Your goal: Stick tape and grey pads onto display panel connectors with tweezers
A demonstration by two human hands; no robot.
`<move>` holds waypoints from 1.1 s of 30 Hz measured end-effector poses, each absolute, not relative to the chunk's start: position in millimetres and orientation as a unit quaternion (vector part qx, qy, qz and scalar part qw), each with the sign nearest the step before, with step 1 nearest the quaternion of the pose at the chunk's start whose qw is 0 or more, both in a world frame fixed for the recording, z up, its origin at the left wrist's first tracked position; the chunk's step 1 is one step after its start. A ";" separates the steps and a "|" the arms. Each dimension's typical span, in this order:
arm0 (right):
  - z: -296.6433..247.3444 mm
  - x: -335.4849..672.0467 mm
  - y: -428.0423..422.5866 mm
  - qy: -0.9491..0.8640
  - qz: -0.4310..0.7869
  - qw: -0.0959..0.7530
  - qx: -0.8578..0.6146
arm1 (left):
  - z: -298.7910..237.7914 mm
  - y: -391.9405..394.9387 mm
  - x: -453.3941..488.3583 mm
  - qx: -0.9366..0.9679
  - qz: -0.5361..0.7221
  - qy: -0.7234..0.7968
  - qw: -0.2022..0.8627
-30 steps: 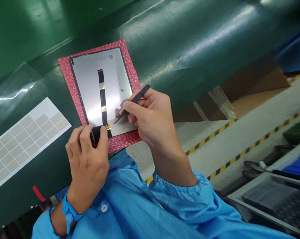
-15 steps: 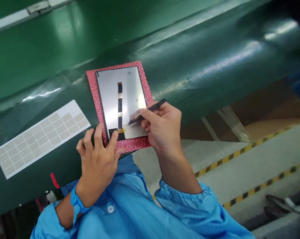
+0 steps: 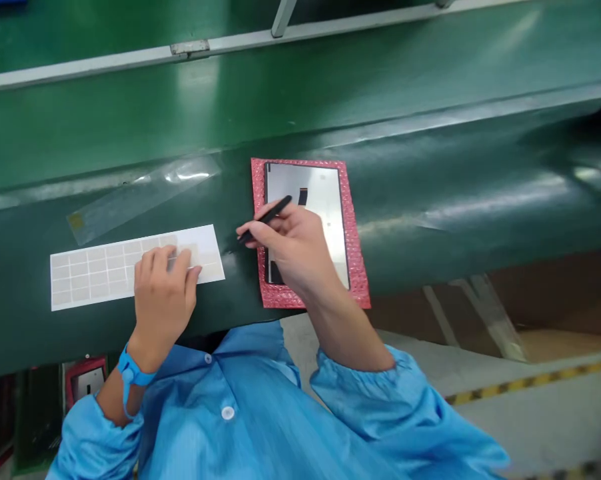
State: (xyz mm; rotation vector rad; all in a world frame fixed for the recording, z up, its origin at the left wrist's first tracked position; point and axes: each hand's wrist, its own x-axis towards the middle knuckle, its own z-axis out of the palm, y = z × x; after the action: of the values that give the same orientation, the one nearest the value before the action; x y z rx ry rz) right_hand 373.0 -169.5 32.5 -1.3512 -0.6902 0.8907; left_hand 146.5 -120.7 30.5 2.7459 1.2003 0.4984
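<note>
My left hand [image 3: 161, 290] rests on a white sheet of pale rectangular stickers [image 3: 98, 270]. Its fingers are bent but apart, and they cover part of the right half. In my right hand [image 3: 300, 250] is a pair of slim black tweezers [image 3: 271, 217], its tip pointing left towards the sheet. This hand is above a display panel [image 3: 334, 227] lying silver back up and hides much of it. Only the upper end of the panel's dark flex cable [image 3: 303, 196] shows. Pink bubble wrap [image 3: 356, 267] lies under the panel.
A clear plastic strip [image 3: 145, 197] lies behind the sticker sheet on the green bench mat [image 3: 240, 143]. A metal rail [image 3: 105, 63] runs along the back. Below the bench at left is a pink-framed item [image 3: 85, 380]. Yellow-black floor tape [image 3: 535, 380] is at right.
My left hand has left the panel's lower corner and moved left onto the sticker sheet. My right hand has lifted the tweezers from the cable's lower end towards the panel's left edge. The view has shifted.
</note>
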 end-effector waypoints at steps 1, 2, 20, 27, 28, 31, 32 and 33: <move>28.2 368.3 -162.4 -0.311 0.404 0.631 -0.585 | 29.4 -120.4 150.1 0.906 0.155 0.390 0.058; 23.7 364.9 -156.9 -0.315 0.411 0.627 -0.582 | 28.0 -119.5 153.5 0.910 0.142 0.385 0.064; 19.6 376.3 -144.4 -0.368 0.416 0.529 -0.642 | 21.0 -120.6 160.5 0.909 0.112 0.391 0.095; 21.1 376.4 -137.9 -0.383 0.432 0.508 -0.639 | 23.2 -119.8 159.4 0.909 0.104 0.393 0.096; 20.4 375.6 -137.4 -0.384 0.432 0.510 -0.637 | 23.4 -119.5 159.1 0.909 0.101 0.392 0.096; 17.6 372.2 -136.5 -0.380 0.436 0.519 -0.630 | 24.3 -118.7 158.6 0.910 0.097 0.391 0.094; 16.9 371.1 -136.4 -0.375 0.441 0.524 -0.625 | 24.7 -118.5 158.6 0.910 0.095 0.392 0.093; 16.6 370.2 -136.5 -0.367 0.449 0.533 -0.616 | 25.2 -118.2 158.8 0.910 0.094 0.392 0.093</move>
State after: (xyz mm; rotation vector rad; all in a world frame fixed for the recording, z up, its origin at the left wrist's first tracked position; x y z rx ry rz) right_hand 370.2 -136.5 16.6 -1.4694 -0.8740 1.0695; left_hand 158.8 -118.2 25.2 2.7019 1.1650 0.2779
